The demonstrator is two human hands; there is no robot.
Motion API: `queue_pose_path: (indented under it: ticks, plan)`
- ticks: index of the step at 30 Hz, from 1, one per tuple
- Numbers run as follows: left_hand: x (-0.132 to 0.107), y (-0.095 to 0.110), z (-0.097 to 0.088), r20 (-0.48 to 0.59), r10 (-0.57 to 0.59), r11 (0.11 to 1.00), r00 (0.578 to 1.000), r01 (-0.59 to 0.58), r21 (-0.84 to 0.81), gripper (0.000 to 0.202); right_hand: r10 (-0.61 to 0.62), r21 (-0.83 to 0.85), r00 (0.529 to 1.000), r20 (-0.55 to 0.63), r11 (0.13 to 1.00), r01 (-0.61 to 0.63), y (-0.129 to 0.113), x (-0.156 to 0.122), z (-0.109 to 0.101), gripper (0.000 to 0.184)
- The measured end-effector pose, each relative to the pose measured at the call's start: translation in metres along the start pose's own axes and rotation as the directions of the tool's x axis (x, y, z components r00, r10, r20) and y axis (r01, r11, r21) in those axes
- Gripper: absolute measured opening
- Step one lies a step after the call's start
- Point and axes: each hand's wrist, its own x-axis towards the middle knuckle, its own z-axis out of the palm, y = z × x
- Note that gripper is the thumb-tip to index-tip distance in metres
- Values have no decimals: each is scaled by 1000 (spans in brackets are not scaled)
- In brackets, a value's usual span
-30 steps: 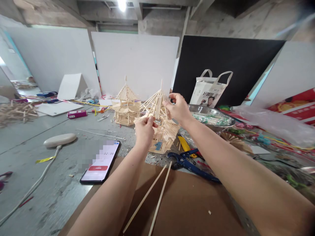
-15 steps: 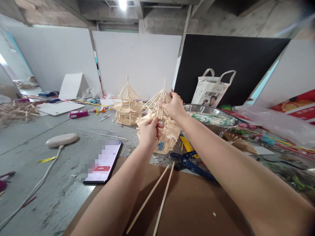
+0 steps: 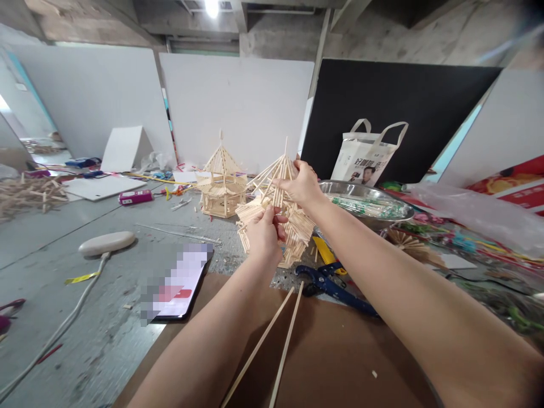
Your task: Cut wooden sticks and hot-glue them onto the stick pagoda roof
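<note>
Right hand (image 3: 300, 187) pinches the slanting roof sticks near the apex of a pale, tiered pavilion model built of thin wooden sticks (image 3: 297, 226), thumb against fingertips, while the left hand (image 3: 264, 232) curls round the model's lower tier from the near side, fingers closed on its eave. The model is held up between both hands, seemingly just clear of the table and in front of a second, similar stick pavilion (image 3: 221, 187) standing farther back. The work looks to be at the roof-fitting stage, one hand steadying the body as the other sets or trues a rafter. Whatever follows calls for a light, even grip, since the sticks look fragile. Nearest the person lies a brown cardboard sheet (image 3: 340, 351) with two long bare wooden sticks (image 3: 258, 345) across it. At its far edge are blue-handled cutters (image 3: 335, 286), and to its left a smartphone (image 3: 176, 286). To the right sit a wide metal basin (image 3: 382, 212) and a white printed tote bag (image 3: 368, 156). All rests on a scuffed grey tabletop (image 3: 85, 238) littered with offcuts, backed by white panels (image 3: 238, 102) and a black board (image 3: 395, 102) under a bare concrete ceiling.
</note>
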Motion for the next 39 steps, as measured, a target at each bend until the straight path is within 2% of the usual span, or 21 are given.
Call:
queue_pose_path:
  ticks: [12, 22, 32, 39]
  plan:
    - [2, -6, -3, 36, 111, 993, 993, -113, 45, 19, -49, -9, 999, -24, 999, 48, 2, -2, -1, 63]
    - [1, -9, -2, 9, 195, 972, 981, -194, 133, 20, -51, -19, 999, -5, 998, 51, 0, -3, -3, 67]
    - [3, -10, -4, 12, 187, 978, 982, -187, 89, 19, -49, -17, 999, -7, 999, 49, 0, -4, -3, 65]
    - [1, -8, -4, 55, 70, 997, 996, -69, -20, 22, -51, -7, 999, -19, 999, 51, 0, -3, -3, 62]
